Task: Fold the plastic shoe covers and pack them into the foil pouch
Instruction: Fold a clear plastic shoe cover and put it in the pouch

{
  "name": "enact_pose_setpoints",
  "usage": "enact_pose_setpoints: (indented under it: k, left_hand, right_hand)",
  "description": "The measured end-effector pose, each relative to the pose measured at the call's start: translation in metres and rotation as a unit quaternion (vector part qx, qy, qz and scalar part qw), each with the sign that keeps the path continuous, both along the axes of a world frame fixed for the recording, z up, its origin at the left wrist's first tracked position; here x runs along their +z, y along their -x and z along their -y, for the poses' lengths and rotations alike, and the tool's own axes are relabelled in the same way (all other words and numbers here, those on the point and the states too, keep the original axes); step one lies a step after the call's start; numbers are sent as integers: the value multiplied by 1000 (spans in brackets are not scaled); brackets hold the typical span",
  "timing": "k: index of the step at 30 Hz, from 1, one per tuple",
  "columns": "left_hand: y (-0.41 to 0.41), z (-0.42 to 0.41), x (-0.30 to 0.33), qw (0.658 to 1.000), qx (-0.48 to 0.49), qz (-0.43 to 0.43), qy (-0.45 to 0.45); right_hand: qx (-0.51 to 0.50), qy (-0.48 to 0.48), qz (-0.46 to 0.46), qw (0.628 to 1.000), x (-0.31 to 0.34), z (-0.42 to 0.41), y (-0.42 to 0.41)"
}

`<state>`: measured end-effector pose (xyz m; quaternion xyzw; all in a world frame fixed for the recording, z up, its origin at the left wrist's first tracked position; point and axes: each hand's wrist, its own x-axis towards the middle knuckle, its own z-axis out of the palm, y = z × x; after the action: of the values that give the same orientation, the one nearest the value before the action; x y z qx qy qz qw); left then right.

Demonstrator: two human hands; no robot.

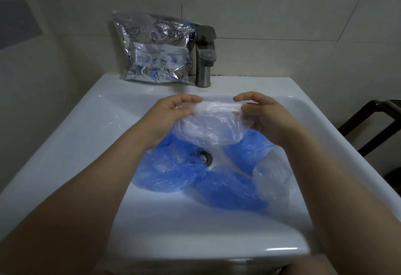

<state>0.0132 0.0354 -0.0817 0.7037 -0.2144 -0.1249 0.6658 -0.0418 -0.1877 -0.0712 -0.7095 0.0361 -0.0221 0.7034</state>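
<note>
1. A clear shoe cover (211,126) is held up over the white sink (71,131), in the far middle part of it.
2. Its left end is pinched by the left hand (171,115), with the fingers curled round the top edge.
3. Its right end is pinched by the right hand (263,114) in the same way, so the cover is stretched between the two hands.
4. Blue shoe covers (173,170) are spread in the bowl of the sink, under the hands and round the drain (205,158).
5. One more clear cover (273,179) is seen at the near right of the blue ones.
6. The foil pouch (155,50) is stood on the far edge of the sink, leaned on the wall.
7. The metal tap (204,55) is touched by the pouch on its right side.
</note>
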Motion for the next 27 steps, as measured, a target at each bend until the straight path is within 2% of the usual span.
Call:
enact_pose_setpoints:
  k: [4,7,9,13,17,20,22,24,27]
  left_hand:
    - [6,9,1,998,62,-8,-17]
    - [10,16,-1,995,96,-2,-7]
    - [12,18,-1,994,109,17,-6]
    - [10,17,-1,990,130,50,-6]
    - [9,18,-2,988,139,65,-18]
    - [9,18,-2,975,169,121,-76]
    - [7,18,-1,940,192,212,-184]
    - [5,16,0,918,190,260,-233]
    - [4,13,-3,943,146,216,-206]
  right_hand:
    - [-30,53,5,998,-1,-9,-2]
    - [-69,25,-21,997,-1,-18,-4]
    - [-59,18,-27,998,-1,-20,-4]
    - [10,116,-6,993,-1,-16,1]
    - [7,191,21,981,4,-9,2]
    - [2,244,27,969,4,-6,1]
    - [9,268,32,963,4,-7,0]
    - [9,279,36,960,3,-7,0]
    - [-7,286,33,958,1,-4,0]
